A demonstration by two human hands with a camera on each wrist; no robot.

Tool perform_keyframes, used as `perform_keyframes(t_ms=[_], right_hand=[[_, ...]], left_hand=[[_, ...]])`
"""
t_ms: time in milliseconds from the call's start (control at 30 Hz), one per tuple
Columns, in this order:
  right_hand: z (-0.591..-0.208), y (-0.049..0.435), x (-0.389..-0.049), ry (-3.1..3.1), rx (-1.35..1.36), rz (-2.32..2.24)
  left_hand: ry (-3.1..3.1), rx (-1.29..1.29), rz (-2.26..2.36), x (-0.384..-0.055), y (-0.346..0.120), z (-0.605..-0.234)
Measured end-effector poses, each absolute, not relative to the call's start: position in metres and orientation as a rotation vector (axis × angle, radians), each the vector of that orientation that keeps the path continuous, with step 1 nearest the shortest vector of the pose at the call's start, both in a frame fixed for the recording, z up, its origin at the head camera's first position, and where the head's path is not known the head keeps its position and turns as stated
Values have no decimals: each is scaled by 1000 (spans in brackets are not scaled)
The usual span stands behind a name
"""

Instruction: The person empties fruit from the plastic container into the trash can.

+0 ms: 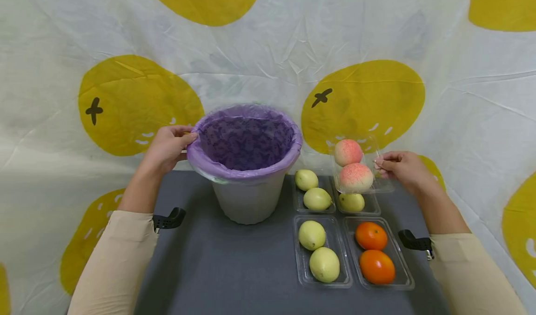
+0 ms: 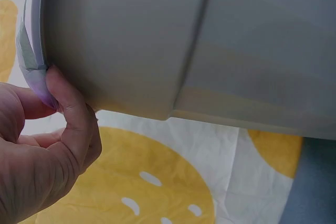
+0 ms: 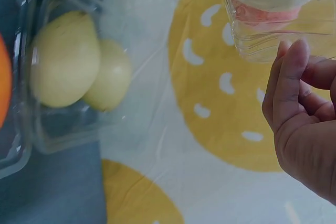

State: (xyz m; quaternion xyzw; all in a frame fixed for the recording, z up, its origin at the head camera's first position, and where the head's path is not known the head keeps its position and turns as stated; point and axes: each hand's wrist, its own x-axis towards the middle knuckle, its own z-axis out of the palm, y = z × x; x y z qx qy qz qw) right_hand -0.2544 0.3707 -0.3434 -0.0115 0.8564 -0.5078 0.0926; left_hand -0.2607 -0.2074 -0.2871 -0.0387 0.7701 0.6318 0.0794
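At the left side of a pale waste bin [image 1: 251, 203], my left hand [image 1: 169, 147] pinches the rim, where a purple bin bag [image 1: 244, 173] is folded over the edge. The left wrist view shows thumb and fingers on either side of the bag's fold [image 2: 42, 90]. Off to the right, my right hand [image 1: 404, 168] pinches the edge of a clear plastic tray [image 1: 383, 187] with two pink-and-cream peaches [image 1: 355, 177] in it. This tray hangs above another clear tray [image 1: 370, 208] of yellow-green fruit [image 1: 351, 202], partly covering it.
Left of that covered tray, a clear tray [image 1: 297, 205] holds two yellow-green fruits. Nearer stand a tray [image 1: 303, 278] with two round yellow-green fruits and a tray [image 1: 402, 268] with two oranges. A grey tabletop [image 1: 234, 268] meets a patterned cloth [image 1: 251, 50] behind.
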Motion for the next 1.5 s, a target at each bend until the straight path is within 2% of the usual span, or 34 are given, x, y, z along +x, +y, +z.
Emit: perform_keyframes(t_ms=[1000, 1500], right_hand=[[-249, 307, -287, 2501, -39, -1645], [-213, 271, -302, 2408, -23, -1711]], left_hand=[[2304, -118, 1908, -262, -206, -288], [2296, -109, 1900, -263, -207, -287]])
